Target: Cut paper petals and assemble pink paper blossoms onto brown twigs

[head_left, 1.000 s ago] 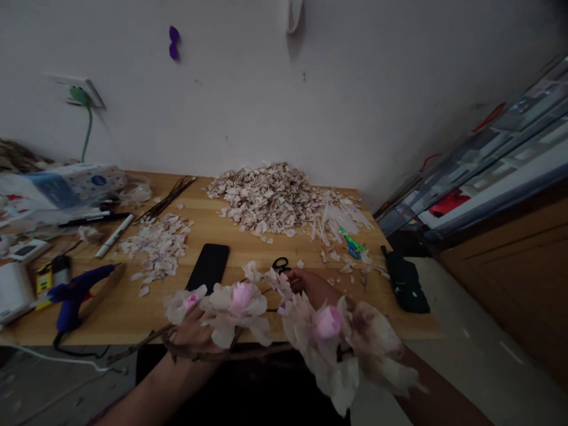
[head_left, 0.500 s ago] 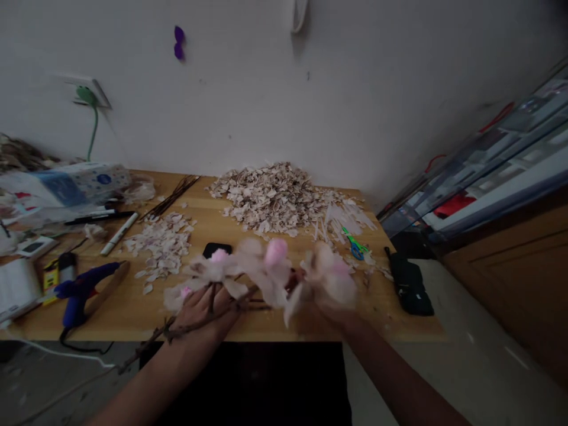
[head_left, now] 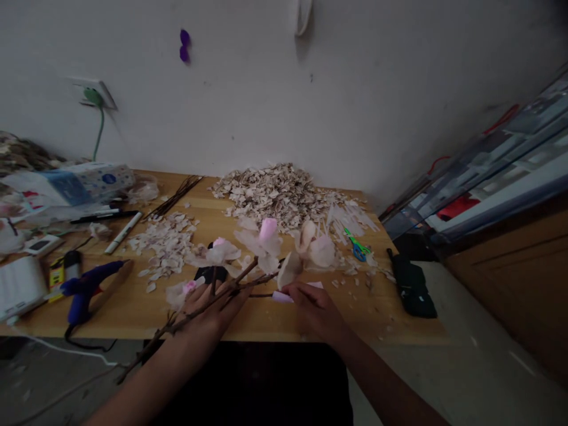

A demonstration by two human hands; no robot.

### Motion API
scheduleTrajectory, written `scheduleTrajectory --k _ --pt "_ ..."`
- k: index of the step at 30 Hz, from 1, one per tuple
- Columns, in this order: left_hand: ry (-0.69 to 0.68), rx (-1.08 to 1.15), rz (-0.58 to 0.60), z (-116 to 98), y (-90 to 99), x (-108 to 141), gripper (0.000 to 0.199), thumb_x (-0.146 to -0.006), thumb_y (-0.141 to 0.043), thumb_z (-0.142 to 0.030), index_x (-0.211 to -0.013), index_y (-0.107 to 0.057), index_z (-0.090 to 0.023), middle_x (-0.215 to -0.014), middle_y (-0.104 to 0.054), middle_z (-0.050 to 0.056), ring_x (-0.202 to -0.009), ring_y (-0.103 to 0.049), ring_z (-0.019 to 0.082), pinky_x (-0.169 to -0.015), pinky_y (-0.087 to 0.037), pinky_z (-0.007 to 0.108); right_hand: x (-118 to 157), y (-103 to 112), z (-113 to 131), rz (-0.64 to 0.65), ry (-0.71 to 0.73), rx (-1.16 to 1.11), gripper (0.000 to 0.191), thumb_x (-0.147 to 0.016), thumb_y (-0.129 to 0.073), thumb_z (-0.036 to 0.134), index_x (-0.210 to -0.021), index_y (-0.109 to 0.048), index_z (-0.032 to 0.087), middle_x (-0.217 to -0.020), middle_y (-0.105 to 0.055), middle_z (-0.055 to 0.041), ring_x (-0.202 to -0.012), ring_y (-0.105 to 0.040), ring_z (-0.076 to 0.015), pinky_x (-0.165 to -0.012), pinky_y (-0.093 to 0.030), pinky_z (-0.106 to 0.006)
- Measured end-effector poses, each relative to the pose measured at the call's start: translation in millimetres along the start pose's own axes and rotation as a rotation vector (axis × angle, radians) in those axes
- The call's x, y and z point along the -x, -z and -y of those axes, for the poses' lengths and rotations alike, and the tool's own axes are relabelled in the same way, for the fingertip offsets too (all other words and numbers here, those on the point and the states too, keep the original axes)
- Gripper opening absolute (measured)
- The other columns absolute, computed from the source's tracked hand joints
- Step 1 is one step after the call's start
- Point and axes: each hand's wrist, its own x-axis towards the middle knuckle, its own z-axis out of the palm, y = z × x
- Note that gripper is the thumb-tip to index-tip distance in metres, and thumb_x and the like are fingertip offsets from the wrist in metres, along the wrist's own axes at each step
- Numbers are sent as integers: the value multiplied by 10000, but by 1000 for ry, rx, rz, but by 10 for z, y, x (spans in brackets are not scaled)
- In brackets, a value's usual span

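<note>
A brown branch (head_left: 191, 315) with several pale flowers runs from over my left forearm up to the right. My left hand (head_left: 210, 310) is closed round the branch near the table's front edge. Pink centres show in some flowers, one of them upright on the top flower (head_left: 267, 229). My right hand (head_left: 317, 307) has its fingers pinched at a pale petal beneath the right-hand flower (head_left: 320, 250); what lies between the fingertips is hidden. Beside those fingers a pink paper strip (head_left: 283, 297) lies close to a thin twig.
Dried petals (head_left: 275, 192) are heaped at the back of the table, with a smaller pile (head_left: 166, 242) to the left. A blue glue gun (head_left: 86, 290) lies at left, scissors (head_left: 358, 251) and a dark pouch (head_left: 413, 287) at right.
My right hand has come out from behind the flowers and now shows lower, at the petal. The flowers have shifted slightly, and the pink strip has come into view.
</note>
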Motion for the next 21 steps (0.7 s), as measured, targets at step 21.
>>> scheduleTrajectory --k 21 --pt "-5 39 -36 -42 84 -60 629 -883 -410 -5 -1381 -538 -367 -1186 -658 9 -1030 -590 204 -892 -459 336 82 -102 -192 121 -24 -270 433 -864 -695 321 -1250 -499 303 -1064 -672 -24 -955 -651 -173 -816 -505 -306"
